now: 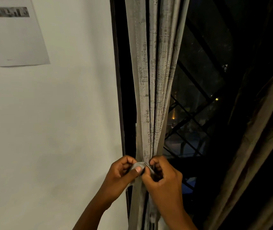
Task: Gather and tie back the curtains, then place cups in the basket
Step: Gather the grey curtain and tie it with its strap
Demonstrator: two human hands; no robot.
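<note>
A grey patterned curtain (154, 80) hangs bunched into narrow folds at the left side of a dark window. A thin grey tie-back strip (139, 165) wraps the bunch at its narrowest point. My left hand (124, 175) pinches the strip's left end between thumb and fingers. My right hand (163, 176) pinches the other end right beside it, fingers curled over the folds. Both hands meet at the front of the bunch. No cups or basket are in view.
A white wall (49, 130) fills the left, with a printed paper sheet (13, 30) stuck at the top left. The black window frame (119, 97) borders the curtain. Diagonal window bars (187, 117) show behind. A second, brownish curtain (256, 130) hangs at the right.
</note>
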